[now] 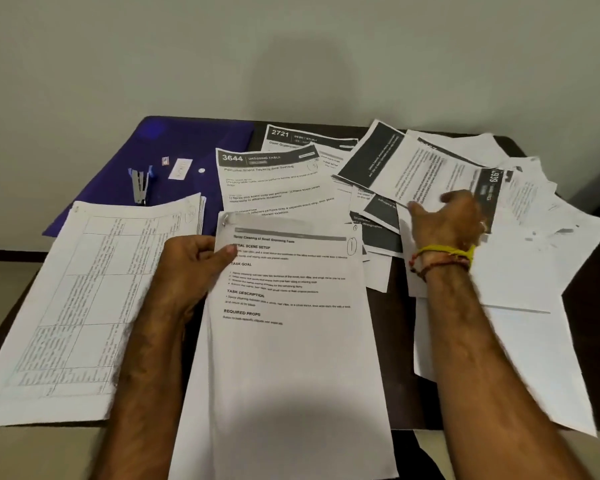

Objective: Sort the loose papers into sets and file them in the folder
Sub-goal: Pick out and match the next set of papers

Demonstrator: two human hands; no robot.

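My left hand [191,261] grips the left edge of a printed set [291,334] headed "Spray Cleaning", thumb on top near a staple at its upper left corner. My right hand [447,216] reaches into the loose papers [520,258] at the right; its fingers touch a sheet with a dark header [430,174], and the frame does not show whether they grip it. Sheets numbered 3644 [270,181] and 2721 [302,140] lie in the middle. The blue folder [160,157] lies closed at the back left.
A stack of table-printed sheets [84,299] lies at the left, overlapping the folder. A blue stapler [140,183] and small staple boxes [179,168] sit on the folder. The dark table [589,306] ends at a pale wall behind.
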